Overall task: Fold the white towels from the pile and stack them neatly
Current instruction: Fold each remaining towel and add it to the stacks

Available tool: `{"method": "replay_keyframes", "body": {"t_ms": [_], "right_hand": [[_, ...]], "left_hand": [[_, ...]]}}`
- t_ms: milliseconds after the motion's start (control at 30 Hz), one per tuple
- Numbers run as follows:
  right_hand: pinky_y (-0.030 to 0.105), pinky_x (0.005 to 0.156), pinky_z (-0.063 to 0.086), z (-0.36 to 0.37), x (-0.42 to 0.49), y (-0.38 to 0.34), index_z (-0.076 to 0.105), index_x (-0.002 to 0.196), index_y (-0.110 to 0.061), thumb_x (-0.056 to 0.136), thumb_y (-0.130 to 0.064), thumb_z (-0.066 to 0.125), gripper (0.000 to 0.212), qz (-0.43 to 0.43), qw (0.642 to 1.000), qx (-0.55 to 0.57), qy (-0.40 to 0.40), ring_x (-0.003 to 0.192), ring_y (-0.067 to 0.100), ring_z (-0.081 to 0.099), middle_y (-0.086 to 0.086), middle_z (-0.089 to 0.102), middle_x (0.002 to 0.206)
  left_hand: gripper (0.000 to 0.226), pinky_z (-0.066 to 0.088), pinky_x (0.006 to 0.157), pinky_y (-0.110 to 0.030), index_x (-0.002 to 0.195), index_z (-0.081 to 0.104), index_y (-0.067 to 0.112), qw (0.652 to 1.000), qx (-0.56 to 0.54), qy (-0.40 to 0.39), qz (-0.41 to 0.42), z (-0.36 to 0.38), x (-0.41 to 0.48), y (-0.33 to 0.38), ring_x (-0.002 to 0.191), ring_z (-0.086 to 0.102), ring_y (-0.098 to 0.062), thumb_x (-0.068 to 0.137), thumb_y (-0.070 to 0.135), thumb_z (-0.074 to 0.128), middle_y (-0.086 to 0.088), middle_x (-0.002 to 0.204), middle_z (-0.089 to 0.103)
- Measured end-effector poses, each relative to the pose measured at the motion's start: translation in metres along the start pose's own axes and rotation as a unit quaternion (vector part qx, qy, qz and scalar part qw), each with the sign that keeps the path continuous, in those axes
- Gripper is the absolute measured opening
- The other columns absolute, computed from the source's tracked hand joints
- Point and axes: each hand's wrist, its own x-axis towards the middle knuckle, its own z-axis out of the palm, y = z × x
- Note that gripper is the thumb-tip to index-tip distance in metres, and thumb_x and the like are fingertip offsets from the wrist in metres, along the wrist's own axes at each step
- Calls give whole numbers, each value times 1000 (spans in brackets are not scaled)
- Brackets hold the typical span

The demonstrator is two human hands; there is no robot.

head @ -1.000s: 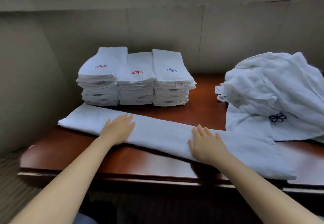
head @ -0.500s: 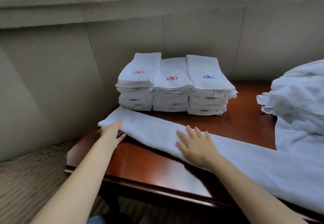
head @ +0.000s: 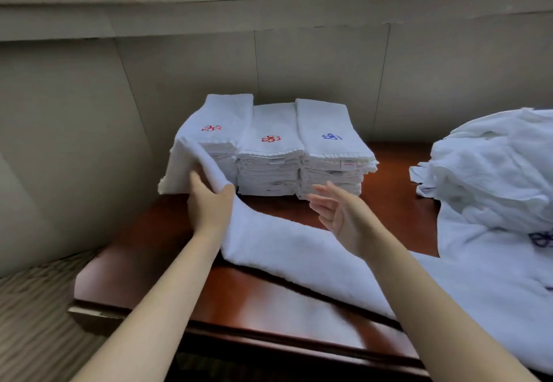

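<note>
The table (head: pixel 140 250) is crossed from 10 o'clock to 4 o'clock by the long towel (head: pixel 299 250), already folded into a narrow strip; that diagonal is its long axis. Its 10 o'clock end is raised off the wood and is gripped by the left hand (head: pixel 209 205), with the thumb curled over the near edge. The coming fold probably carries this end along the strip toward 4 o'clock. The unfolded pile (head: pixel 490 172) sits at 3 o'clock, overlapping the strip's far end. Three folded stacks (head: pixel 278 154) stand at 12 o'clock, just behind the raised end, and could be brushed. The right hand (head: pixel 338 214) is held above the strip's middle, fingers straight, grasping nothing.
</note>
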Motion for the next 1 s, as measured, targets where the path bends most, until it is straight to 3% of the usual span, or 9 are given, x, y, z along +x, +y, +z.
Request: {"method": "replay_keyframes", "body": {"t_ms": [133, 233, 300, 367, 433, 600, 733, 833, 1000], "right_hand": [[55, 90, 48, -37, -10, -19, 51, 125, -15, 91, -64, 33, 63, 32, 985, 171, 4, 110, 40, 59, 15, 62, 121], [60, 85, 50, -61, -24, -21, 54, 126, -6, 85, -73, 34, 81, 68, 973, 221, -23, 108, 47, 60, 24, 60, 123], [50, 76, 56, -69, -31, -21, 67, 114, 2, 88, -61, 46, 72, 109, 981, 162, -9, 101, 42, 65, 25, 65, 115], [42, 85, 53, -74, -34, -13, 65, 114, 3, 87, -35, 63, 47, 137, 989, 13, 58, 100, 34, 65, 21, 64, 117], [37, 83, 46, -76, -35, -4, 61, 111, 5, 83, -9, 68, 31, 125, 974, -148, 117, 92, 30, 59, 20, 62, 108], [43, 85, 53, -77, -51, -13, 65, 103, 1, 81, 3, 66, 23, 92, 953, -233, 168, 96, 36, 67, 22, 69, 102], [39, 80, 54, -93, -74, -40, 65, 106, -4, 81, 4, 64, 25, 36, 959, -208, 187, 97, 34, 66, 19, 69, 101], [33, 67, 57, -112, -94, -50, 65, 102, 2, 85, 8, 57, 20, 0, 968, -166, 186, 75, 27, 68, 18, 69, 89], [27, 56, 57, -144, -122, -59, 64, 99, 0, 92, -4, 55, 12, 5, 968, -145, 206, 63, 22, 68, 15, 71, 81]], "left_hand": [[37, 46, 66, -29, 109, 52, 29, 963, 63, -185, 186, 21, -45, 26, 72, 57, -14, 78, 13, 63, 13, 80, 59], [43, 45, 71, -27, 115, 60, 30, 874, 168, -344, 300, 33, -75, 31, 74, 52, -8, 76, 12, 61, 15, 80, 56], [45, 45, 82, -27, 121, 58, 31, 817, 243, -401, 336, 38, -88, 29, 91, 54, -8, 78, 16, 59, 14, 97, 59], [41, 44, 87, -26, 120, 58, 32, 781, 272, -436, 354, 42, -96, 26, 104, 52, -7, 82, 18, 56, 13, 110, 59], [37, 41, 86, -23, 118, 58, 33, 761, 286, -461, 356, 43, -98, 23, 100, 50, -1, 83, 21, 54, 14, 113, 59], [34, 39, 75, -17, 114, 59, 38, 785, 252, -484, 293, 43, -89, 23, 71, 50, 9, 81, 46, 65, 20, 91, 57], [34, 41, 79, -18, 115, 57, 37, 848, 184, -442, 230, 47, -74, 27, 87, 54, 0, 85, 50, 63, 16, 93, 58], [31, 40, 84, -25, 117, 59, 30, 870, 208, -395, 212, 55, -66, 28, 98, 55, -8, 92, 47, 53, 9, 105, 59], [54, 40, 98, -33, 137, 41, 18, 827, 382, -404, 82, 74, -59, 20, 120, 50, -26, 94, 50, 46, -7, 135, 47]]}}
